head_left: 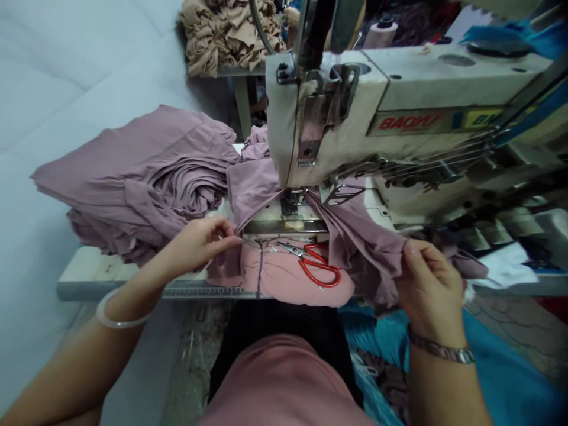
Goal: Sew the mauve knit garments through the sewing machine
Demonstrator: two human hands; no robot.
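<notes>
A mauve garment piece (368, 236) runs under the presser foot of the sewing machine (319, 118), with part of it spread out on either side of the needle. My right hand (430, 278) pinches its right part, thumb on top, and pulls it out in folds. On the other side, my left hand (208, 242) has thumb and fingertips closed at the edge of the left part, just in front of the machine bed. Between my hands, red-handled scissors (320, 269) lie on a pink padded cloth (284, 275) at the table's front edge.
A tall pile of mauve fabric (133, 171) sits left of the machine. Beige cloth (231, 35) is heaped on a table behind. A thread cone (380, 34) stands at the back. Blue fabric (497, 367) hangs below on the right. White cloth (506, 266) lies near my right hand.
</notes>
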